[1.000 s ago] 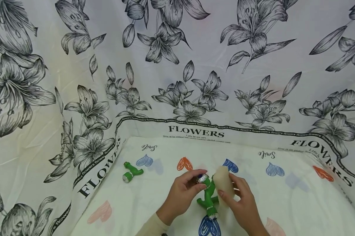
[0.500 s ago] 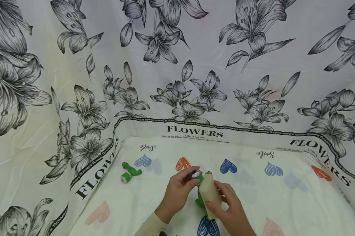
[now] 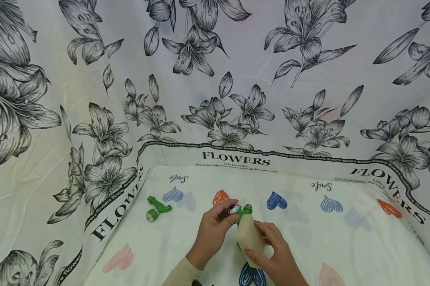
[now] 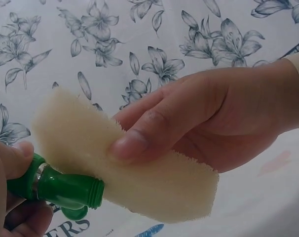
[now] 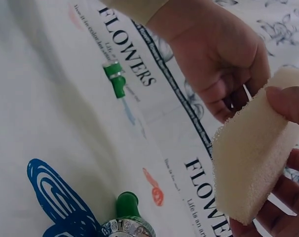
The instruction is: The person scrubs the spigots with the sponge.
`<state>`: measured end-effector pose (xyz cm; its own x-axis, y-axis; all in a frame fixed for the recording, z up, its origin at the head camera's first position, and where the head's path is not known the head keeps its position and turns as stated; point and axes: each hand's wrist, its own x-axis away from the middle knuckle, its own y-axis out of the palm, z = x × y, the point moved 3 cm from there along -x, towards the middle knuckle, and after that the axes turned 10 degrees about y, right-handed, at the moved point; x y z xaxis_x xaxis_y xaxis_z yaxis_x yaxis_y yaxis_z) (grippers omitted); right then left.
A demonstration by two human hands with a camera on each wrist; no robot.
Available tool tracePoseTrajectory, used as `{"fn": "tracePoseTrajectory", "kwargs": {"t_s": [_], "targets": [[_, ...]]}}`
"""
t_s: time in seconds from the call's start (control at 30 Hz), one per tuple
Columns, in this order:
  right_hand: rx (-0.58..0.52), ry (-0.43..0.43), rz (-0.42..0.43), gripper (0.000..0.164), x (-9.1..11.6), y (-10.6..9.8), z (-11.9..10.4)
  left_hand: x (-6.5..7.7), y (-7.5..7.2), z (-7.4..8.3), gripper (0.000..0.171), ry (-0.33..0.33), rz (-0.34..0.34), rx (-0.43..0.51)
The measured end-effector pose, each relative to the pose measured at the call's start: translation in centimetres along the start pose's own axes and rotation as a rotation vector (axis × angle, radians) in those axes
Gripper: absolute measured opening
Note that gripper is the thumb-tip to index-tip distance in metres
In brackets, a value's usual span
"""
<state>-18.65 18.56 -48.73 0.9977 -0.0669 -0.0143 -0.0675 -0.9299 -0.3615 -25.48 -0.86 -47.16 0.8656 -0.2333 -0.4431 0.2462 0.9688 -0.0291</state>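
My left hand [image 3: 209, 234] grips a green tap [image 4: 65, 187] with a threaded end and a silver ring. A thick cream sponge [image 3: 250, 238] is in my right hand [image 3: 277, 252], thumb on one face and fingers on the other. In the left wrist view the sponge overlaps the tap's side; whether they touch I cannot tell. The sponge covers most of the tap in the head view. Low in the right wrist view, part of another green piece [image 5: 127, 205] with a silver ring shows on the cloth.
A green tap [image 3: 159, 206] lies at the far left of the white cloth [image 3: 186, 254], which is printed with hearts. A curtain [image 3: 215, 59] with black flower drawings rises behind and along the left side.
My right hand has brought the sponge leftward, over the tap, then a little down it. The tap's threaded end now shows above the sponge. My left hand shifted slightly left.
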Motion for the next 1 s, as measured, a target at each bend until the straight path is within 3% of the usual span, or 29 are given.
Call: {"fn": "tracePoseTrajectory", "kwargs": {"t_s": [0.23,0.6,0.87,1.0], "targets": [[0.026,0.0,0.029,0.068,-0.4,-0.2,0.8,0.2,0.2,0.2,0.039,-0.006,-0.005,0.057],[0.032,-0.057,0.103,0.066,-1.5,-1.4,2.1,0.5,1.0,0.4,0.038,-0.008,-0.092,0.11],[0.076,0.014,0.155,0.071,-2.1,-2.1,3.0,0.8,1.0,0.2,0.04,-0.008,-0.116,0.155],[0.057,0.06,0.127,0.071,-2.2,-2.1,3.2,0.8,0.9,0.1,0.04,-0.005,-0.122,0.159]]}}
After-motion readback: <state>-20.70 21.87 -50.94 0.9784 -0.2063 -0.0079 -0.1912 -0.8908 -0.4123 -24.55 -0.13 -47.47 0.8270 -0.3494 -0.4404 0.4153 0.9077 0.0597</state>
